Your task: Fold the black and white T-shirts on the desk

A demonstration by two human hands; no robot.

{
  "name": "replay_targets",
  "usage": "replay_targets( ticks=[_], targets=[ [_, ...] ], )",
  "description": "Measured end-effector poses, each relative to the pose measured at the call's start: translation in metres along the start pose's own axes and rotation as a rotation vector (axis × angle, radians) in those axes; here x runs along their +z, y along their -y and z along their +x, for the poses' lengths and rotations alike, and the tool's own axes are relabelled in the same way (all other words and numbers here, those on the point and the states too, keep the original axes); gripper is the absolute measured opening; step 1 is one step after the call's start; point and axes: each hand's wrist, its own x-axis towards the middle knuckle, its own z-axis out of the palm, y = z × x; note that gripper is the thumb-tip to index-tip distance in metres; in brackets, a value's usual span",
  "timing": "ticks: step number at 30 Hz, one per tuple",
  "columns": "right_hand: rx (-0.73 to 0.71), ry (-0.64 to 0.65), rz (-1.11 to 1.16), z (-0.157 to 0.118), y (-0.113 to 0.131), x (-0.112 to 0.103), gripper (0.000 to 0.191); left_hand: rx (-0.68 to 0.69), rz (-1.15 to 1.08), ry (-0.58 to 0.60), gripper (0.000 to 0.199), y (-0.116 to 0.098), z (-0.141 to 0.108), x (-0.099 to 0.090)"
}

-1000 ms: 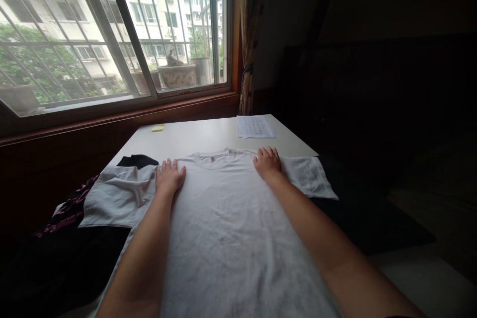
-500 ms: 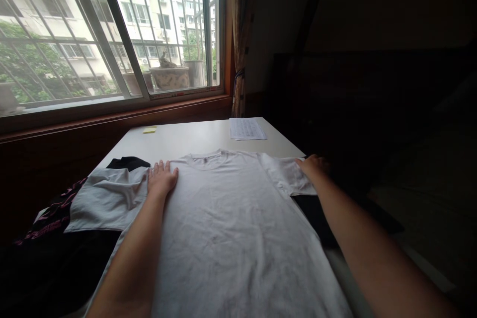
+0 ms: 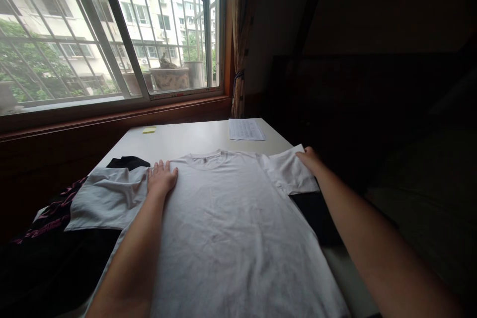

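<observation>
Right hand [image 3: 311, 160] moved outward, fingers pinching one sleeve [image 3: 286, 171] (of two); left hand [image 3: 161, 179], fingers slightly spread, on one shirt [image 3: 223, 218].

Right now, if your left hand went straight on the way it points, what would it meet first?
The left hand, crossing the tabletop beyond the white shirt, would likely meet the yellow note first; depth leaves a near miss possible.

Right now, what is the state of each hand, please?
Left hand: open, flat on the white shirt.
Right hand: closed, holding the shirt's sleeve on that side.
</observation>
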Motion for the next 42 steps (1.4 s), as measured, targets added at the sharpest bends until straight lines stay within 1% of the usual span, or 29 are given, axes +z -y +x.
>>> replay_targets(
  ticks=[3, 6, 12, 18, 22, 24, 29, 31, 32, 35, 36, 37, 38, 39, 41, 42],
  targets=[
    [0.004, 0.059, 0.058, 0.003, 0.008, -0.004, 0.044, -0.002, -0.003, 0.000, 0.074, 0.000, -0.001, -0.001],
    [-0.044, 0.058, 0.106, 0.000, 0.018, -0.010, 0.043, -0.004, -0.007, 0.004, 0.073, -0.001, -0.001, -0.002],
    [-0.272, -0.094, 0.064, -0.015, 0.040, -0.026, 0.036, -0.005, -0.005, -0.002, 0.072, 0.000, 0.000, 0.001],
    [-0.491, -0.211, 0.061, -0.040, 0.069, -0.037, 0.030, -0.003, -0.006, -0.007, 0.071, 0.001, 0.001, 0.002],
    [-0.556, -0.259, 0.049, -0.058, 0.092, -0.044, 0.027, -0.002, -0.009, -0.011, 0.070, 0.001, 0.001, 0.002],
    [-0.568, -0.248, 0.039, -0.066, 0.104, -0.046, 0.027, -0.001, -0.011, -0.013, 0.070, 0.001, 0.001, 0.002],
    [-0.576, -0.128, 0.034, -0.087, 0.131, -0.049, 0.023, -0.004, -0.011, -0.009, 0.070, 0.001, 0.001, 0.002],
    [-0.570, -0.030, 0.076, -0.098, 0.141, -0.051, 0.022, -0.003, -0.009, -0.010, 0.071, 0.001, 0.001, 0.002],
    [-0.577, 0.062, 0.124, -0.103, 0.145, -0.052, 0.023, -0.003, -0.009, -0.011, 0.071, 0.001, 0.002, 0.003],
    [-0.600, 0.431, 0.345, -0.113, 0.153, -0.056, 0.032, 0.001, -0.005, -0.016, 0.071, 0.002, 0.003, 0.005],
    [-0.598, 0.517, 0.413, -0.113, 0.154, -0.057, 0.035, 0.002, -0.004, -0.017, 0.071, 0.003, 0.003, 0.005],
    [-0.588, 0.556, 0.462, -0.112, 0.153, -0.057, 0.036, 0.002, -0.004, -0.017, 0.071, 0.003, 0.004, 0.006],
    [-0.573, 0.551, 0.489, -0.110, 0.151, -0.057, 0.035, 0.002, -0.004, -0.018, 0.071, 0.003, 0.004, 0.006],
    [-0.553, 0.520, 0.494, -0.107, 0.147, -0.057, 0.033, 0.001, -0.004, -0.019, 0.071, 0.003, 0.004, 0.006],
    [-0.505, 0.455, 0.454, -0.099, 0.137, -0.053, 0.028, 0.001, -0.005, -0.021, 0.071, 0.003, 0.004, 0.006],
    [-0.486, 0.443, 0.416, -0.095, 0.130, -0.049, 0.026, 0.001, -0.006, -0.022, 0.071, 0.003, 0.004, 0.006]
  ],
)
